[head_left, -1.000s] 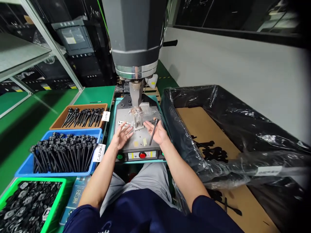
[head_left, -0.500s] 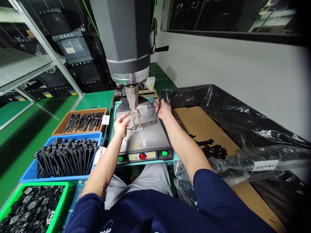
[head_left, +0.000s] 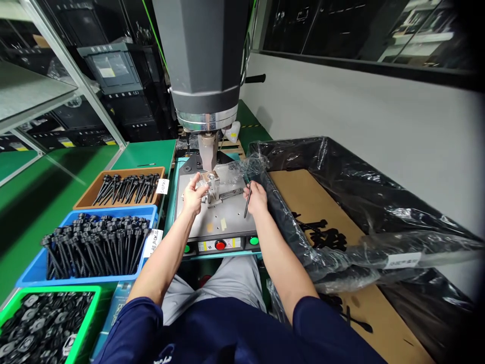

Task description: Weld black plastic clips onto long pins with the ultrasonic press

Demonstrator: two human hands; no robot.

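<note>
My left hand (head_left: 194,196) is at the left side of a small metal fixture (head_left: 213,187), thumb and forefinger apart. Whether its fingertips touch the fixture is hard to make out. My right hand (head_left: 256,197) is closed on a thin black plastic rod (head_left: 247,202), tilted with its lower end over the machine's base plate (head_left: 193,222). A metal press horn (head_left: 207,151) hangs directly above the fixture, under the large grey machine head (head_left: 204,55).
Left stand an orange bin (head_left: 81,203) and a blue bin (head_left: 26,275) of black stemmed parts, and a green bin (head_left: 89,323) of small black parts. Right is a bag-lined box (head_left: 288,189) with black pieces on cardboard. Green buttons (head_left: 253,241) and a red button (head_left: 220,245) line the base front.
My right hand has come down and nearer me with the black rod, away from the plastic bag's edge. The left thumb and forefinger have spread and shifted slightly toward the fixture.
</note>
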